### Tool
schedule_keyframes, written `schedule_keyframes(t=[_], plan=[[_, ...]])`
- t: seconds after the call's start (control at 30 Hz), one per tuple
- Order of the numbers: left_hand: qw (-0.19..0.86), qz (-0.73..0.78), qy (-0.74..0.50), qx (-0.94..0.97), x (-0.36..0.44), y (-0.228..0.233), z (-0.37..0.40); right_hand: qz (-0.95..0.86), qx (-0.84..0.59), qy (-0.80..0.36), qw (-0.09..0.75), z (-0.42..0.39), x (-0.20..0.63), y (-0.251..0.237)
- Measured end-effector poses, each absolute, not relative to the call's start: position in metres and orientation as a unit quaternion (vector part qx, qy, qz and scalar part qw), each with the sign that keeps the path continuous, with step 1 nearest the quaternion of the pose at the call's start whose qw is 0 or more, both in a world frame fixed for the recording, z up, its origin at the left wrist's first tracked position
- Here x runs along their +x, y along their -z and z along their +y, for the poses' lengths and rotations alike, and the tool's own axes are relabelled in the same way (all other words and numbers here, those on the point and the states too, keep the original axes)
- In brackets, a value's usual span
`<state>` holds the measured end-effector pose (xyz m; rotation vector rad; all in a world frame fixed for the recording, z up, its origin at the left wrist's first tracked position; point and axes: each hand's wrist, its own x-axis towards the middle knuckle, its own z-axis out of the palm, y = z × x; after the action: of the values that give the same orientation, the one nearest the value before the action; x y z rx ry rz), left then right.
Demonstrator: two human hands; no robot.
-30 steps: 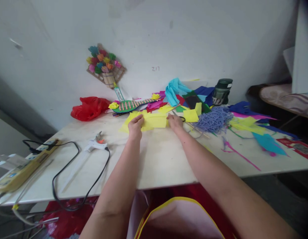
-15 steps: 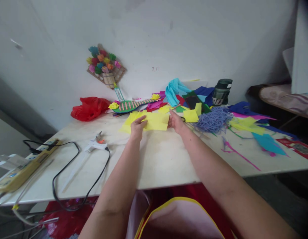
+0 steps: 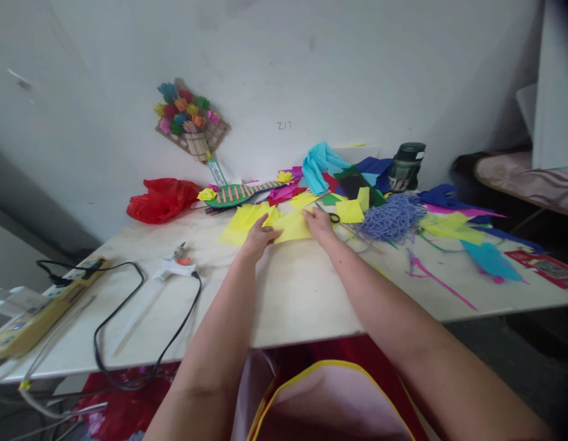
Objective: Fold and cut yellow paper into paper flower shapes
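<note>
Lowered since half a second ago, the yellow paper (image 3: 293, 227) now lies on the worktop (image 3: 293, 288), left hand (image 3: 259, 236) and right hand (image 3: 317, 222) flat on it, where thin sheets may slip or crease unevenly.

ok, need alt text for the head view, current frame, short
Both hands, the left hand and the right hand, rest on a yellow paper sheet lying on a pale table. Behind it lie a clutter of coloured paper scraps, a tangle of blue-purple cord and black-handled scissors. At the left are a glue gun and a power strip.
</note>
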<state>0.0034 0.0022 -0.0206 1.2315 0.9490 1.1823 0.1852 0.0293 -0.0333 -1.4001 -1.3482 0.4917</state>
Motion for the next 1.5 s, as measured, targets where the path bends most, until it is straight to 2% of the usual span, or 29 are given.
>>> schedule_keyframes(t=[0.13, 0.3, 0.47, 0.63, 0.77, 0.87, 0.97, 1.37, 1.5], plan=[[0.574, 0.428, -0.457, 0.528, 0.003, 0.018, -0.001, -0.585, -0.602, -0.112, 0.532, 0.028, 0.184, 0.031], [0.615, 0.441, -0.422, 0.5, 0.001, 0.017, 0.0, -0.584, -0.603, -0.116, 0.53, 0.026, 0.185, 0.029], [0.629, 0.427, -0.357, 0.542, -0.003, 0.014, -0.002, -0.573, -0.54, -0.189, 0.588, 0.023, 0.184, 0.026], [0.686, 0.382, -0.266, 0.559, -0.004, 0.01, -0.009, -0.518, -0.424, -0.374, 0.642, 0.021, 0.182, 0.022], [0.712, 0.363, -0.356, 0.484, -0.001, 0.012, -0.006, -0.495, -0.372, -0.496, 0.609, 0.017, 0.184, 0.022], [0.659, 0.367, -0.458, 0.47, -0.002, 0.017, 0.003, -0.505, -0.351, -0.554, 0.561, 0.013, 0.184, 0.022], [0.607, 0.377, -0.502, 0.487, -0.004, 0.022, 0.008, -0.51, -0.348, -0.589, 0.521, 0.011, 0.183, 0.023], [0.6, 0.487, -0.459, 0.439, -0.012, 0.024, 0.017, -0.531, -0.411, -0.565, 0.479, 0.019, 0.186, 0.036], [0.566, 0.471, -0.431, 0.522, -0.012, 0.028, 0.013, -0.548, -0.407, -0.575, 0.451, 0.013, 0.182, 0.035]])
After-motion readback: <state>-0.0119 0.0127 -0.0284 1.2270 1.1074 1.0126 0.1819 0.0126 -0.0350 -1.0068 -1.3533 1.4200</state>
